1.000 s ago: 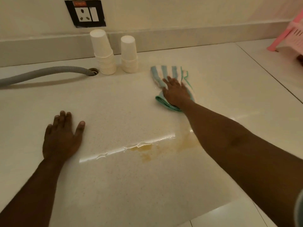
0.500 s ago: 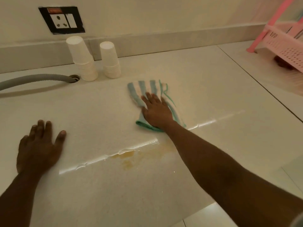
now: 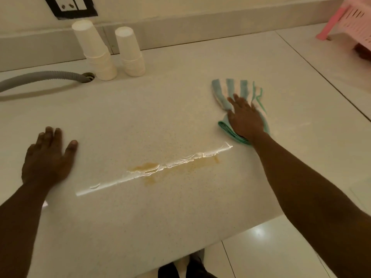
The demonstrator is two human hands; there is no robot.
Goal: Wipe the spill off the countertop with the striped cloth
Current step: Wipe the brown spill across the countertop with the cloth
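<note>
- The right hand [image 3: 246, 119] lies flat and open on the striped cloth [image 3: 240, 91], right of centre, pinning rather than gripping it.
- The left hand [image 3: 47, 159] rests open and empty at left on the countertop [image 3: 160, 109].
- The spill [image 3: 172, 167], lower centre, sits apart from the cloth; a flat push could smear it toward the near edge (the cloth may bunch).
- Count: one cloth, one spill, two stacks of paper cups [image 3: 94, 51], one hose [image 3: 40, 78], probably one pink rack [image 3: 355, 23], cut off upper right.

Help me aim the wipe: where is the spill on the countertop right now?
In the head view the spill lies mid-counter near the front edge, between the left hand and the striped cloth under the right hand, untouched by either.
</note>
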